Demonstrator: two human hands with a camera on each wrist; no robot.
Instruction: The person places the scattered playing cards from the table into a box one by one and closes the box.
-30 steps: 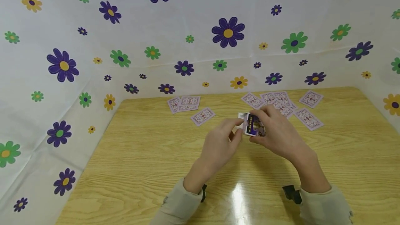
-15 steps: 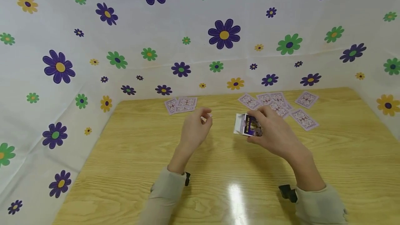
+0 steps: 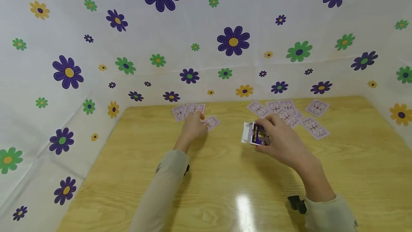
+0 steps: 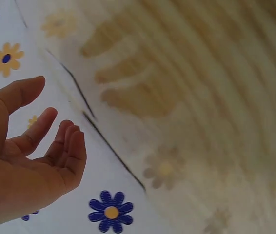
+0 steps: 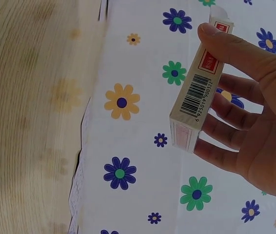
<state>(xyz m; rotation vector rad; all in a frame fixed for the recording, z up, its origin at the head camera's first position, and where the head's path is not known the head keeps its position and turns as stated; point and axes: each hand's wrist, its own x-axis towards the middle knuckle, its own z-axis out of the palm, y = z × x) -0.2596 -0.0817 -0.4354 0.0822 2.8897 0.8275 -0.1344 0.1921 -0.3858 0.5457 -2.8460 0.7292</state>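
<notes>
1. Head view is showing a person sitting at a wooden table point(image 3: 135, 174) with flower-print sheets point(image 3: 96, 28) hanging all round it.
2. The right hand point(image 3: 280, 140) is gripping a card box point(image 3: 255, 134) near the middle of the table, a bit to the right, thumb on one narrow side and fingers curling round the other. The box's flap end is pointing left.
3. Right wrist view is catching the same box point(image 5: 199, 87) from its side, barcode showing, with the thumb point(image 5: 235, 46) pressing on top and the fingers wrapping underneath.
4. The left hand point(image 3: 194, 128) is reaching out to the far left, fingers relaxed and holding nothing, as the left wrist view point(image 4: 26, 151) is making clear. It's hovering right by a single loose card point(image 3: 211, 122).
5. Two more cards point(image 3: 188, 110) are lying just beyond that hand at the far edge.
6. A scattered bunch of face-down cards point(image 3: 289, 112) is sitting far right, past the box.
</notes>
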